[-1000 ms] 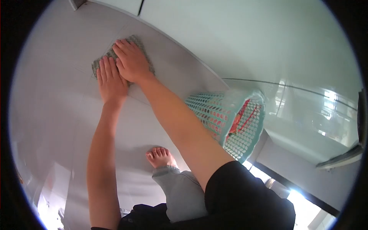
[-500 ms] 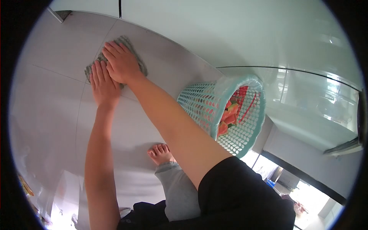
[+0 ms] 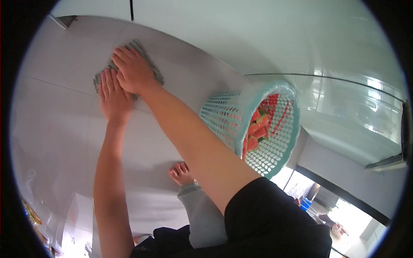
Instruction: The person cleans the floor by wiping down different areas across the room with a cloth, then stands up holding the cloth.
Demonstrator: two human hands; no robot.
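Note:
A grey-green cloth (image 3: 150, 64) lies flat on the light tiled floor (image 3: 56, 116) at the upper left. Both hands press down on it, side by side and touching. My left hand (image 3: 115, 96) rests on the cloth's lower left part with the fingers stretched out. On its upper part lies my right hand (image 3: 134, 71), fingers also extended. What is under the palms is hidden.
Right of my right forearm stands a light green mesh basket (image 3: 221, 112) holding red watermelon pieces (image 3: 257, 129). Glossy pale cabinet fronts (image 3: 275, 38) run along the top and right. My bare foot (image 3: 181, 173) is on the floor below.
Both hands and the cloth have shifted left in the view since the first frame, only slightly since the second. More of the basket's contents shows now.

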